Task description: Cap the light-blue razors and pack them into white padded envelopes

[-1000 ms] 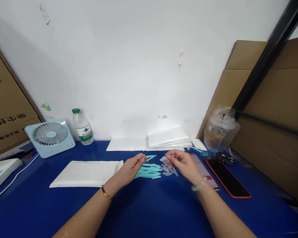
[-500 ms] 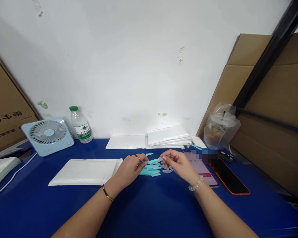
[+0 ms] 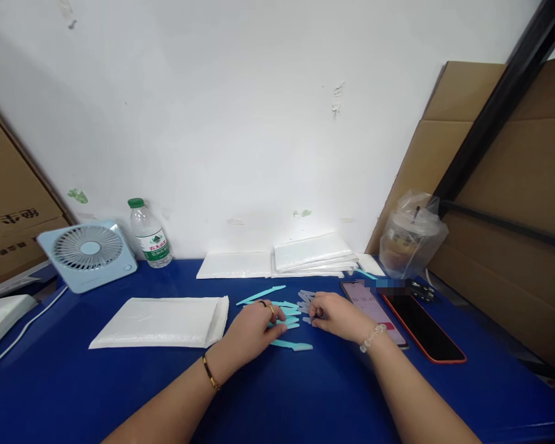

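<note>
Here's the left hand (image 3: 254,327), right over the pile of turquoise razor-shaped sticks (image 3: 292,311), handles running beneath its fingertips, thumb and forefinger a little apart, though whether they grip one I can't tell. One loose stick (image 3: 301,347) lies on the near side, just beyond the thumb, another (image 3: 261,295) on the far side past the knuckles! Across the narrow gap, the right hand (image 3: 340,314) curls its fingers down at the translucent plastic pieces (image 3: 304,304), their hold hidden.
</note>
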`<action>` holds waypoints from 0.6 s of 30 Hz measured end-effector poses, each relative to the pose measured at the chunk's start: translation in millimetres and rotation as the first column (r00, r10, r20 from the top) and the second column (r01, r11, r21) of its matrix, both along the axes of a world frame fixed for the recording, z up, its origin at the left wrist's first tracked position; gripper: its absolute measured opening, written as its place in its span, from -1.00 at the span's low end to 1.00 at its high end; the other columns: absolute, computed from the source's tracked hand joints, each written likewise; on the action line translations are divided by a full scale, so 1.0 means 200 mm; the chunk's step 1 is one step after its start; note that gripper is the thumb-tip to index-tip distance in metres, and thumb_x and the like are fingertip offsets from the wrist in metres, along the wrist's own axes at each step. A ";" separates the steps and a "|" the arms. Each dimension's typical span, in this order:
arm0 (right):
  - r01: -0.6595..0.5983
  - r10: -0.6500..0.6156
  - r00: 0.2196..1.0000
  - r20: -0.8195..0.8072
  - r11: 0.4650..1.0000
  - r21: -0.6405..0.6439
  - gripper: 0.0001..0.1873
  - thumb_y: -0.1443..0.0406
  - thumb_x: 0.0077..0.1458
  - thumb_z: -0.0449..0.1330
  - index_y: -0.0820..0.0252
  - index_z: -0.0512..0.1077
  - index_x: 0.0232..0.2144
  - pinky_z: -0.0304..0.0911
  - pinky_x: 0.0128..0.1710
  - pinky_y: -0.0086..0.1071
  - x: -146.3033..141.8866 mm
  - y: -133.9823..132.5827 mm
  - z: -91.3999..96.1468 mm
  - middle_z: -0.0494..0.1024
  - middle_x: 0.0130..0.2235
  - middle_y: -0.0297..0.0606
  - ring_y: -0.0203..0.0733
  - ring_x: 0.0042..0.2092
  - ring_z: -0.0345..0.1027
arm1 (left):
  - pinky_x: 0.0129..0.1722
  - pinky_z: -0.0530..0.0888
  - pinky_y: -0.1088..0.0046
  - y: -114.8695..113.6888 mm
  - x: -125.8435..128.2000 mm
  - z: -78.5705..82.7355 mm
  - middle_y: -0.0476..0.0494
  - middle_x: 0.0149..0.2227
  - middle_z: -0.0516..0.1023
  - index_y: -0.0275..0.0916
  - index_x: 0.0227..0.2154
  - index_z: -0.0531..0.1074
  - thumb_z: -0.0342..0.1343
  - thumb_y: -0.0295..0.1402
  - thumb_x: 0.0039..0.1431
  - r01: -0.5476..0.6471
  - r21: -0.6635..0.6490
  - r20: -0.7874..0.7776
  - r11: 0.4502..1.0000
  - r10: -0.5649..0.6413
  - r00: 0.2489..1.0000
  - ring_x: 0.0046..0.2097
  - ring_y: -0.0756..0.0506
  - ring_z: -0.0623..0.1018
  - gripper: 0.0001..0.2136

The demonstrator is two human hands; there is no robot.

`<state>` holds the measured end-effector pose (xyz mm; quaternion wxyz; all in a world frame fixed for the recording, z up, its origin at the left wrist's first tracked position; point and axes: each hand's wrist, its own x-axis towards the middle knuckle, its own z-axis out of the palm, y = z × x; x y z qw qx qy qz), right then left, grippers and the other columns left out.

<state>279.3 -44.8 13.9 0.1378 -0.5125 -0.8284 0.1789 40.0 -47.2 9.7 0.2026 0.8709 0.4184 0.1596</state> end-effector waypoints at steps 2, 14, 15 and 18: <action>0.000 0.001 1.000 0.015 1.000 -0.009 -0.95 0.41 -0.11 0.19 0.19 0.44 -0.50 0.13 -0.40 -0.44 -0.01 0.00 -0.01 0.44 -0.39 -0.29 -0.26 -0.37 0.29 | -0.22 0.31 0.45 0.06 -0.04 0.00 -0.10 -0.24 0.46 -0.17 -0.28 0.43 -0.07 -0.25 0.17 -0.114 0.073 0.014 0.991 0.114 0.993 -0.16 -0.09 0.41 -0.79; 0.107 -0.100 0.940 -0.327 0.994 0.004 -0.83 0.23 0.11 0.02 0.17 0.36 -0.34 0.17 -0.47 -0.47 0.00 0.01 0.00 0.44 -0.46 -0.33 -0.31 -0.46 0.29 | -0.30 0.27 0.45 0.27 -0.16 -0.08 -0.10 -0.29 0.49 -0.20 -0.43 0.42 0.01 -0.34 0.08 -0.367 0.096 -0.137 0.925 0.378 0.916 -0.21 -0.10 0.43 -0.88; 0.132 -0.117 0.922 -0.370 0.991 0.015 -0.80 0.20 0.11 0.02 0.17 0.37 -0.33 0.19 -0.46 -0.46 0.00 0.02 -0.01 0.44 -0.45 -0.32 -0.30 -0.45 0.30 | -0.32 0.26 0.46 0.27 -0.16 -0.07 -0.09 -0.32 0.49 -0.20 -0.44 0.42 0.00 -0.35 0.08 -0.378 0.082 -0.122 0.922 0.385 0.915 -0.24 -0.08 0.44 -0.89; 0.191 -0.170 0.845 -0.508 0.981 -0.010 -0.72 0.12 0.08 0.06 0.19 0.40 -0.30 0.25 -0.44 -0.44 0.00 0.04 -0.03 0.45 -0.46 -0.30 -0.27 -0.43 0.35 | -0.38 0.26 0.49 0.27 -0.18 -0.07 -0.06 -0.40 0.48 -0.21 -0.43 0.40 -0.02 -0.32 0.08 -0.381 -0.024 -0.030 0.924 0.380 0.925 -0.34 -0.04 0.44 -0.87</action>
